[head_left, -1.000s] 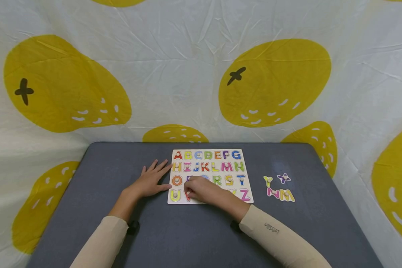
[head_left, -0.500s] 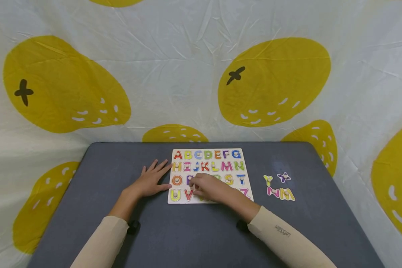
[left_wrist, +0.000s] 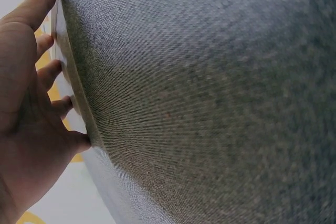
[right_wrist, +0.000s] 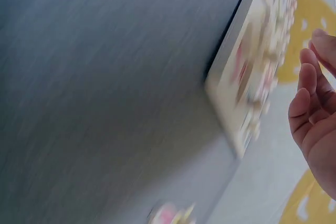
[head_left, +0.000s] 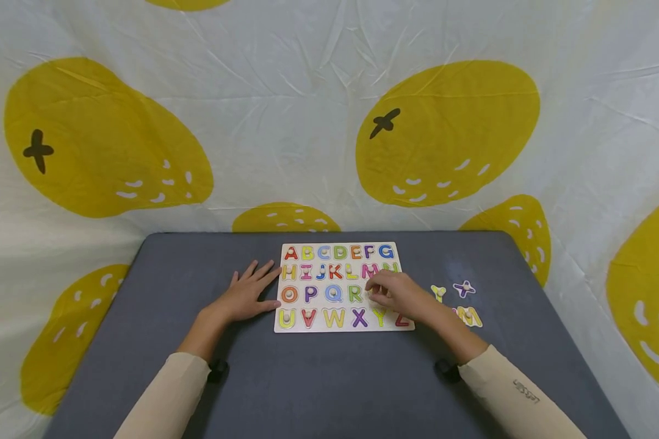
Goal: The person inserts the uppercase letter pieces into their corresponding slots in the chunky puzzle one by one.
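A wooden alphabet puzzle board lies flat on the table, with several knobbed letters in its rows. The red V piece sits in the bottom row next to the yellow U piece. My left hand rests spread beside the board, its fingertips touching the left edge. Over the board's right side hovers my right hand, fingers loosely bent. The right wrist view shows nothing held in that right hand. Bottom-row spots W, X, Y and Z show no knobs; Z is partly hidden by the right hand.
Right of the board lie loose letter pieces: a yellow Y, a purple X-like piece and a yellow-orange M-shaped piece. A pink piece beside them is mostly hidden by the right forearm. A fruit-print curtain hangs behind the table.
My right hand has left the red V piece, rising and moving right across the board toward the loose letters. The left hand has stayed in place.
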A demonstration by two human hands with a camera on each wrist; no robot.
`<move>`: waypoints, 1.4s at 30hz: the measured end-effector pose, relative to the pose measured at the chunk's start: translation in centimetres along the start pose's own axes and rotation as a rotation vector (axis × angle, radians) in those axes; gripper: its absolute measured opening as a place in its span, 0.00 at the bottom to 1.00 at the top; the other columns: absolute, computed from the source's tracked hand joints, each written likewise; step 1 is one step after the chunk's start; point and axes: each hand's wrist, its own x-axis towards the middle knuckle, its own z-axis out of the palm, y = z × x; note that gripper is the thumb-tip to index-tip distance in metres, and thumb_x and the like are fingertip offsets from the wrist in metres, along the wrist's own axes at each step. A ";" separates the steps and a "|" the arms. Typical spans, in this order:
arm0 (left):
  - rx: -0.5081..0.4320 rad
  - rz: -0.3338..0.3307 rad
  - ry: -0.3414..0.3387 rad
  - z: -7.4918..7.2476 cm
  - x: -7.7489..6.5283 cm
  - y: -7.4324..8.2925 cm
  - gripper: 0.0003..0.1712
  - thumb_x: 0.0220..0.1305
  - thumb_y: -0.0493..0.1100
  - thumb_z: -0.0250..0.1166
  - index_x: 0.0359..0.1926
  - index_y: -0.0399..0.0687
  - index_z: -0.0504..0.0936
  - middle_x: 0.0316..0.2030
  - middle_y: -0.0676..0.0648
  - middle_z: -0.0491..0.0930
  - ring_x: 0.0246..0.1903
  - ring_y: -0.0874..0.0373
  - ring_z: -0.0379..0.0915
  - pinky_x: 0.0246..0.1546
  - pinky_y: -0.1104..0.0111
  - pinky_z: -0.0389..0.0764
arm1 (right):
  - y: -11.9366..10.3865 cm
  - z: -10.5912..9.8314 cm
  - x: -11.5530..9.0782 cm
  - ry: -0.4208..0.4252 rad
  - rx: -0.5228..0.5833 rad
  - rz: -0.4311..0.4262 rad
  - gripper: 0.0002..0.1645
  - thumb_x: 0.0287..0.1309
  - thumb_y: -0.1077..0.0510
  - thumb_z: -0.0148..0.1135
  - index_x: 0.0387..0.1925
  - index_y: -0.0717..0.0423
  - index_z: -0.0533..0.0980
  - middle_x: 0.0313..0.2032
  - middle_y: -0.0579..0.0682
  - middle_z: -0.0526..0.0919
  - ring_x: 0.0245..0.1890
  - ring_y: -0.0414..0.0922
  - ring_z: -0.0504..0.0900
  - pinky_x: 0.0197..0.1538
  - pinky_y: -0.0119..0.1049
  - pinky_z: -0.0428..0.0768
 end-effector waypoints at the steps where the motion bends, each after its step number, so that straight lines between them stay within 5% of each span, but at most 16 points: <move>1: -0.002 0.000 -0.001 0.0 0.0 0.0 0.50 0.67 0.64 0.67 0.82 0.56 0.56 0.82 0.42 0.51 0.80 0.31 0.37 0.70 0.24 0.41 | 0.5 -0.3 -0.5 0.014 -0.003 0.012 0.08 0.62 0.63 0.71 0.43 0.57 0.85 0.34 0.44 0.83 0.34 0.41 0.79 0.38 0.32 0.79; 14: 0.002 -0.008 -0.005 0.4 0.1 -0.1 0.51 0.67 0.65 0.66 0.83 0.58 0.55 0.82 0.44 0.50 0.81 0.32 0.36 0.70 0.25 0.41 | 5.7 -5.1 -7.3 0.081 -0.103 0.160 0.09 0.61 0.63 0.72 0.44 0.55 0.85 0.37 0.42 0.85 0.35 0.36 0.80 0.39 0.36 0.82; 27: -0.006 -0.011 0.003 0.2 0.1 0.2 0.50 0.67 0.64 0.67 0.82 0.57 0.55 0.82 0.43 0.50 0.81 0.32 0.36 0.70 0.25 0.40 | 9.8 -6.1 -14.1 0.126 -0.173 0.125 0.11 0.53 0.66 0.76 0.36 0.51 0.85 0.32 0.37 0.81 0.30 0.27 0.74 0.32 0.33 0.77; 42: 0.000 -0.024 -0.006 0.1 0.1 0.1 0.51 0.67 0.65 0.66 0.83 0.57 0.54 0.82 0.43 0.50 0.81 0.32 0.36 0.70 0.25 0.39 | 10.6 -5.7 -15.3 0.100 -0.127 0.048 0.16 0.50 0.70 0.77 0.36 0.49 0.84 0.31 0.39 0.78 0.29 0.28 0.70 0.30 0.30 0.73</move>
